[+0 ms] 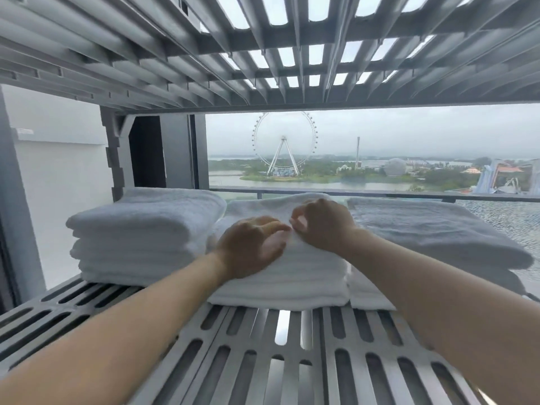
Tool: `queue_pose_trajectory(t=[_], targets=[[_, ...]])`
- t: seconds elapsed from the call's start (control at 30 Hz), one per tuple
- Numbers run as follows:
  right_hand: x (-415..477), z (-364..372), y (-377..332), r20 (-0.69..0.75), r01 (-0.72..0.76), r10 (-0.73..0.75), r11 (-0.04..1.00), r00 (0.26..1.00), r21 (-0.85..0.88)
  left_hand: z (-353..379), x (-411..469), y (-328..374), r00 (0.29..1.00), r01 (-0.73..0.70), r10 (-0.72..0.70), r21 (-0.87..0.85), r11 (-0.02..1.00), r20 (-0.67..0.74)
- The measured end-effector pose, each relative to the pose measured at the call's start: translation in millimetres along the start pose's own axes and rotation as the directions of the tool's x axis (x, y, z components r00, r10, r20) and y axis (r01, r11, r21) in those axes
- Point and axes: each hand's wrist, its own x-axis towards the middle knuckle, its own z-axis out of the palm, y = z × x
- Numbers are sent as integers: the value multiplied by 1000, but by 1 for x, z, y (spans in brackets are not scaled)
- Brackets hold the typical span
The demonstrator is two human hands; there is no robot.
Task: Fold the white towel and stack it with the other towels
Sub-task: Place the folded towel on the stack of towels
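Head view: hands [287, 235] on towel [280, 276]

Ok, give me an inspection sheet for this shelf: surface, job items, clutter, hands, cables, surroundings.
Surface: grey slotted shelf, bare at the front; another slotted shelf overhead.
Job's things: middle towel stack folded, white, under both hands; left towel stack neat, several layers; right towel stack flatter, its top layer spreading wider.
Clutter: nothing seen.
Hands: left hand lies palm down on the middle stack's top; right hand curled, fingertips pinching or pressing the top towel, grip not clear.
Cables: nothing seen.
Surroundings: window behind the shelf, showing a ferris wheel, water and trees; white wall at left.
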Motion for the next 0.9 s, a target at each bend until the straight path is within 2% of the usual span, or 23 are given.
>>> queue_pose_trajectory(t=[0.03,0.1,0.2,0.33,0.53,0.77,0.9], targets=[[-7,-4,1,29,54,-54,998,998,13,1,-13,5,999,-46,44,83,995,32],[-24,-10,3,127,133,-138,990,982,49,3,-35,5,989,-64,30,240,969,143],[-48,-11,2,262,242,-216,968,940,-72,9,-54,-6,964,-90,-14,375,923,266],[-62,-1,-7,380,214,-143,965,914,-152,12,-57,-15,953,-105,-39,447,889,300],[-67,16,-24,377,78,19,968,926,-239,11,-49,-24,940,-102,-82,500,860,332],[-56,18,-19,379,60,37,968,925,-242,18,-46,-19,952,-61,-99,497,866,291],[-53,16,-20,366,56,38,969,930,-241,16,-40,-22,970,-39,-56,376,926,238]])
